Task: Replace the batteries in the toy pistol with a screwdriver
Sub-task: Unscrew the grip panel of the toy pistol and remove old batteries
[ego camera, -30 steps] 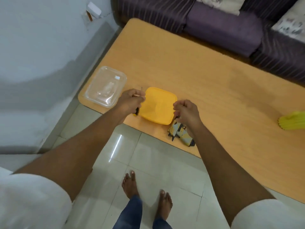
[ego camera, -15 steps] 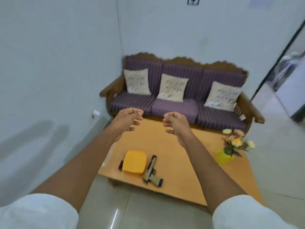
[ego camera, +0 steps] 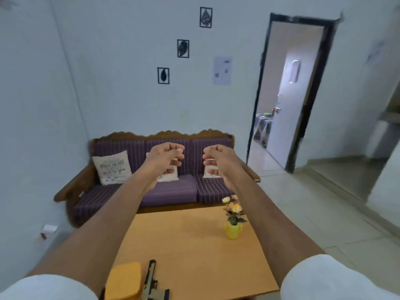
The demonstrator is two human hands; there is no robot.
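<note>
Orange table (ego camera: 194, 245): tan-and-black toy pistol (ego camera: 151, 284) lying flat beside yellow lid (ego camera: 123, 280).

A wooden table (ego camera: 194, 245) carries a yellow vase (ego camera: 233, 231) of flowers and a yellow lid (ego camera: 123, 280). Behind it stands a purple striped sofa (ego camera: 173, 187) with a printed cushion (ego camera: 112, 167). Three framed leaf pictures (ego camera: 183, 48) hang above. A doorway (ego camera: 290, 92) opens at right.

toy pistol (ego camera: 151, 282) cut by bottom edge, cushion text blurred
</note>
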